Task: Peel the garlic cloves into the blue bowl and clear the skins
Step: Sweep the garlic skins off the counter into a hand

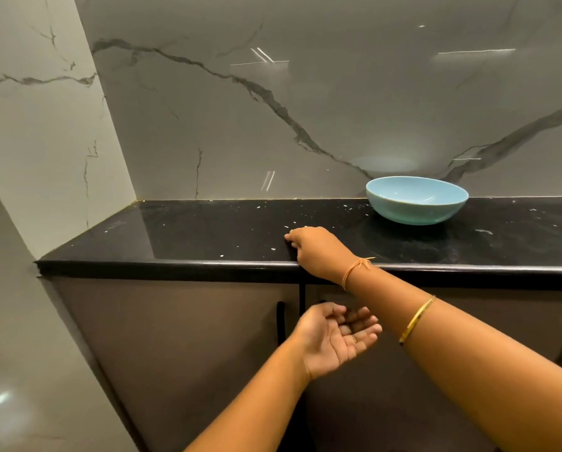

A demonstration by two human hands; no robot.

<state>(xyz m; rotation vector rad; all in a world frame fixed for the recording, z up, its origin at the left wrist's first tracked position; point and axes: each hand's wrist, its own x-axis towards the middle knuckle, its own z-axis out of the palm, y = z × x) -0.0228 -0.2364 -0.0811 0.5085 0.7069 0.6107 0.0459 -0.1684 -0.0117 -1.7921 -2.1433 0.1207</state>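
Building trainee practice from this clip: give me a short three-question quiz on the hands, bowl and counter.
1. True or false: the blue bowl stands on the black counter, apart from the right hand.
2. Where is the left hand, palm up? A) inside the bowl B) below the counter's front edge C) flat on the counter
3. Fill in: white skin flecks lie scattered on the ____.
Key: 1 true; 2 B; 3 counter.

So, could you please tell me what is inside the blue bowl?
Of the blue bowl, only the bare, glossy far inner wall shows, with nothing on it. The near wall hides the bottom, so anything lying there cannot be seen.
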